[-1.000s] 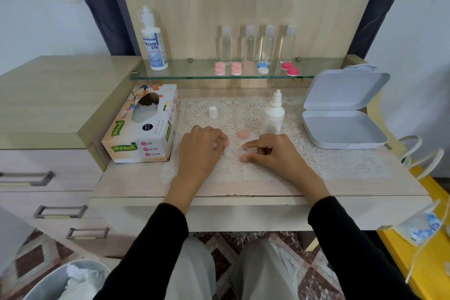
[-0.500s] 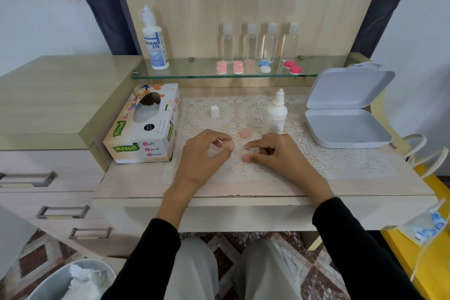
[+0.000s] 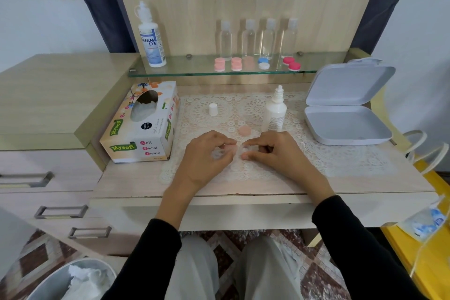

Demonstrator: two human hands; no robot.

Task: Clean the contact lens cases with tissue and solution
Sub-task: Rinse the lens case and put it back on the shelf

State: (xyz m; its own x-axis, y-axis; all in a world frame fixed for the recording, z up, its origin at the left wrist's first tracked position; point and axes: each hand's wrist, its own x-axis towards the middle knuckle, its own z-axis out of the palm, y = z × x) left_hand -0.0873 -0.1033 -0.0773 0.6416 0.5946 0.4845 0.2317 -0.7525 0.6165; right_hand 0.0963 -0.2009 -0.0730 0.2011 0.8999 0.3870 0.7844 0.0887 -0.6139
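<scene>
Both hands meet over the lace mat (image 3: 341,161) in the middle of the worktop (image 3: 365,185). The left hand (image 3: 209,156) and right hand (image 3: 275,153) each pinch an end of the small clear lens case (image 3: 237,151) with curled fingertips. Probably one steadies it while the other twists a lid, but blur hides which. A pink lid (image 3: 244,130) lies just beyond. The solution bottle (image 3: 276,112) stands uncapped close behind, its white cap (image 3: 213,109) set aside to the left. The tissue box (image 3: 143,124) sits within easy reach.
</scene>
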